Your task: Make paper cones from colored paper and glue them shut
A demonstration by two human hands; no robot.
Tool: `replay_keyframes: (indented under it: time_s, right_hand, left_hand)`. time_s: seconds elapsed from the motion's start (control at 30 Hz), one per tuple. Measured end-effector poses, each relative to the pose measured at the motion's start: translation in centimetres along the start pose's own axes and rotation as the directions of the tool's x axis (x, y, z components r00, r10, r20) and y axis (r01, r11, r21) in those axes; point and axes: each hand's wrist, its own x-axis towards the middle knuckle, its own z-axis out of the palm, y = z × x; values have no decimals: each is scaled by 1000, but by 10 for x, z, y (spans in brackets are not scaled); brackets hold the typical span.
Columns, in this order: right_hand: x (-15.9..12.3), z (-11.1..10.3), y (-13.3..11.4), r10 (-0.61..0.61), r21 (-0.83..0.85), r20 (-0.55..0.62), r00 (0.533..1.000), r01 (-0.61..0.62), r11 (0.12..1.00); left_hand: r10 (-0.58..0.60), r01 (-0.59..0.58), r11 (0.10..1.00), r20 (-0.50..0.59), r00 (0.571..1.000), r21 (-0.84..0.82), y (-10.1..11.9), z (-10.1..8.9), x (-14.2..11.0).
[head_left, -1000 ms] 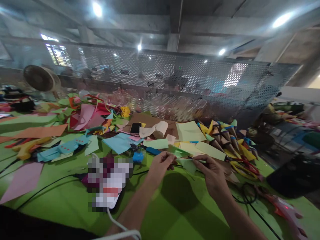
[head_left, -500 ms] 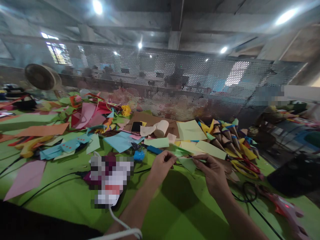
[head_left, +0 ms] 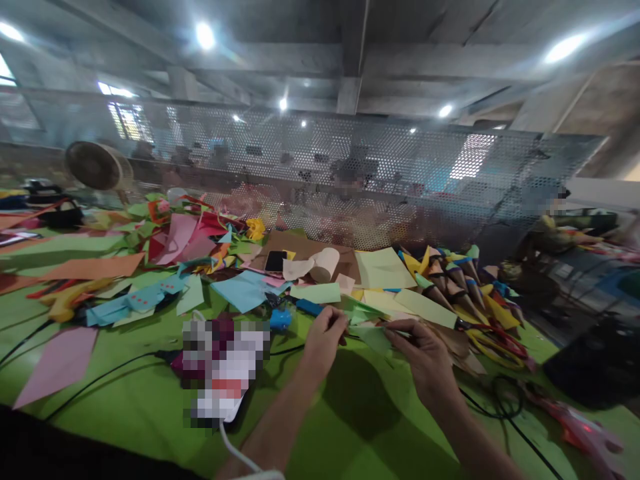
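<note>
Just above the green tabletop, my right hand (head_left: 423,357) pinches a piece of light green paper (head_left: 375,340) between thumb and fingers. My left hand (head_left: 323,340) is closed in a pinch at the paper's left end. What lies between its fingertips is too small to make out. Behind the paper lie more green scraps (head_left: 363,312) and a pale green sheet (head_left: 425,308). A blue stick-like object (head_left: 309,307) rests just beyond my left hand.
To the right are scissors with yellow and red handles (head_left: 495,347), paper cones (head_left: 450,280) and a pink glue gun (head_left: 583,427) with a looped black cord. At left stand a power strip (head_left: 235,373), a yellow glue gun (head_left: 65,303) and paper sheets (head_left: 60,360). A perforated metal screen (head_left: 320,180) closes the back.
The whole view has shifted slightly, so things sit a little lower in the picture. Both hands keep their pinch, and the green paper is turned a little flatter.
</note>
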Motion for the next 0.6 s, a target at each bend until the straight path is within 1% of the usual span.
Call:
replay_keyframes:
  time_s: [0.07,0.1,0.17,0.23,0.3,0.33,0.4,0.5,0.6]
  right_hand:
    - [0,-1,0,-17,-14,-4,1000,17,1000]
    - [1,-1,1,-30,-26,-3,1000,29,999]
    - [1,-3,3,-52,-51,26,998,53,997]
    - [1,-3,6,-77,-69,72,994,82,994]
    - [0,-4,9,-76,-71,114,991,84,994]
    - [0,-4,9,-62,-67,131,989,71,995]
    - [0,-3,9,-25,-48,140,990,32,998]
    - [1,-3,6,0,0,134,991,0,1000]
    - [3,-2,4,20,25,128,992,-24,999]
  left_hand:
    - [-4,4,1000,10,1000,-10,1,-1,0]
    - [-13,13,1000,39,999,4,1,-2,0]
    - [-37,24,996,144,989,89,3,-1,-3]
    - [-24,-36,973,256,966,226,4,1,-6]
    - [38,-153,930,328,944,333,5,2,-9]
    - [72,-201,910,341,937,361,5,3,-9]
    - [114,-242,893,330,937,379,5,3,-10]
    - [133,-242,888,285,949,392,5,2,-9]
    - [144,-251,878,276,951,408,4,2,-9]
